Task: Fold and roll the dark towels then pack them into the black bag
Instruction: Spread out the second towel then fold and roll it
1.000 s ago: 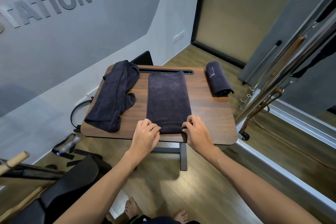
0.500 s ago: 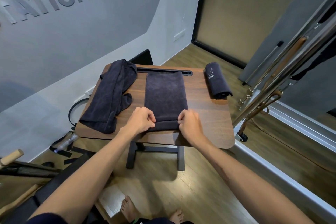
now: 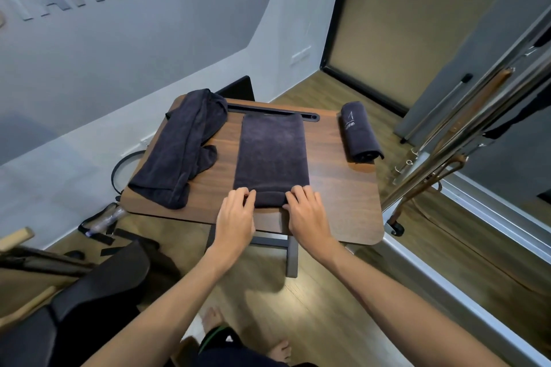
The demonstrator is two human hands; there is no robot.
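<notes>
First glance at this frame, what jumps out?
Both hands, left hand and right hand, sit at the near end of a flat folded dark towel in the middle of the wooden table, starting a roll there. A crumpled towel lies on the table's left side, and a finished rolled towel at its far right corner.

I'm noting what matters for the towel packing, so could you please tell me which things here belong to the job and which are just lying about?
Job:
- flat folded towel, near end under left hand and right hand
- rolled towel
- crumpled towel

Lying about:
- black straps on the floor
- metal frame
</notes>
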